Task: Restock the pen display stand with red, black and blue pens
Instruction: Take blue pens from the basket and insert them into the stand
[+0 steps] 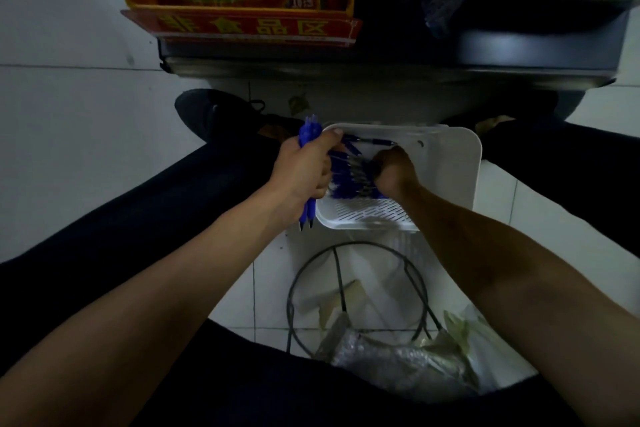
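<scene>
A white plastic basket [446, 163] with a slotted bottom sits on the floor between my legs. Several blue pens [349, 180] lie piled in its left half. My left hand [304, 170] is at the basket's left rim, shut on a bunch of blue pens [309, 132] that stick out above and below the fist. My right hand [393, 170] is inside the basket, fingers curled down into the pile; whether it grips a pen is hidden. No red or black pens and no display stand can be made out.
A dark shelf base [311, 66] with a red sign [242, 26] stands just beyond the basket. A black wire ring frame [298, 288] and crumpled plastic wrapping [398, 357] lie on the white tiled floor near my lap. A black shoe [207, 111] rests to the left.
</scene>
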A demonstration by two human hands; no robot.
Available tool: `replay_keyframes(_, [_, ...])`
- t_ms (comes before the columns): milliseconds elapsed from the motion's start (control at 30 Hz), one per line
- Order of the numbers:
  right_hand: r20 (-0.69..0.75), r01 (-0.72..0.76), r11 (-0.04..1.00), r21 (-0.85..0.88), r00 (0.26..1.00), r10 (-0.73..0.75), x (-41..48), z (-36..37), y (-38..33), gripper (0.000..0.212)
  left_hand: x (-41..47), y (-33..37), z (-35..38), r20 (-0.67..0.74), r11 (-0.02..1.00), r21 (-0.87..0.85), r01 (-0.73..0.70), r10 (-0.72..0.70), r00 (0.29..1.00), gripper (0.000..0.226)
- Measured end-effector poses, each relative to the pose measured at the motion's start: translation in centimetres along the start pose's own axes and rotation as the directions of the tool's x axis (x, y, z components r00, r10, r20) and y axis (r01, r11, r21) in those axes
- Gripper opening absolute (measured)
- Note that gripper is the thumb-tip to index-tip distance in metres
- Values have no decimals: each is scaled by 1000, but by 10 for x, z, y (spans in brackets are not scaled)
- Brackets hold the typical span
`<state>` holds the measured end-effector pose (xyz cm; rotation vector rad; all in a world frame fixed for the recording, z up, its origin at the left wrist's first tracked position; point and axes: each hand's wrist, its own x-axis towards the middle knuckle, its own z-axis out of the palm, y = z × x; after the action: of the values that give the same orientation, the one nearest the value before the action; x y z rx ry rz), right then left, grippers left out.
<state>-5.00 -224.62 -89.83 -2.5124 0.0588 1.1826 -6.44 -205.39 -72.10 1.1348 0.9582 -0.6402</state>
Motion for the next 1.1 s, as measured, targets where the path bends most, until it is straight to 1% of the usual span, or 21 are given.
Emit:
replay_keyframes(100, [-45,-23,999,49,999,25,-7,2,3,21,0,0,-1,7,1000,21,-3,3,1000,13])
replay_keyframes(200, [-49,-26,996,85,998,31,-12,-4,6,26,1,-2,-2,9,999,31,-10,10,1000,14])
replay_keyframes(300, [37,-14,986,166,999,8,-17,-12,10,31,1,-4,-2,-4,999,37,-12,13,1000,13])
replay_keyframes(367, [145,-32,950,311,989,-14,-24,-20,11,32,2,-4,-2,-11,999,50,-18,19,1000,17])
replay_keyframes(400, [207,-59,907,417,978,-31,-29,-25,10,32,2,-5,-3,-17,998,56,-22,23,1000,22])
replay_keyframes(467, [330,-139,791,596,940,-84,-43,-39,4,30,3,-5,-3,-30,997,67,-32,34,999,25])
replay_keyframes(533, [426,-224,690,688,895,-134,-57,-51,-5,26,3,-5,-2,-48,995,88,-46,50,998,17])
replay_keyframes(600, [468,-267,593,760,857,-214,-65,-57,-12,19,4,-5,-1,-71,992,111,-60,68,995,13])
replay_keyframes(667, [483,-288,505,814,817,-314,-70,-61,-21,16,4,-8,-1,-87,990,119,-73,84,993,26])
replay_keyframes(700, [481,-279,487,827,799,-360,-71,-62,-25,17,5,-9,-1,-87,989,128,-76,88,992,33])
replay_keyframes(733, [483,-273,477,835,779,-401,-73,-63,-32,17,4,-9,-1,-74,987,136,-80,91,993,34])
replay_keyframes(833, [503,-280,455,845,703,-502,-75,-63,-55,22,-1,-6,0,-21,986,105,-128,131,991,16])
replay_keyframes(900, [520,-300,445,844,658,-544,-73,-61,-64,26,-4,-4,0,-29,985,103,-137,141,990,15])
replay_keyframes(967, [518,-337,397,854,629,-580,-71,-62,-67,26,0,-4,-1,-76,988,109,-114,122,990,16])
replay_keyframes(1000, [508,-352,367,861,633,-584,-69,-63,-66,28,2,-5,-2,-119,989,116,-94,108,987,16])
replay_keyframes(1033, [495,-349,353,868,669,-555,-66,-63,-63,28,5,-6,-2,-159,989,129,-77,97,982,18])
replay_keyframes(1067, [474,-324,366,873,740,-476,-63,-62,-59,26,7,-7,-3,-186,988,139,-65,90,978,21])
replay_keyframes(1100, [427,-266,430,863,838,-339,-55,-56,-53,24,8,-7,-4,-197,988,140,-63,90,976,23])
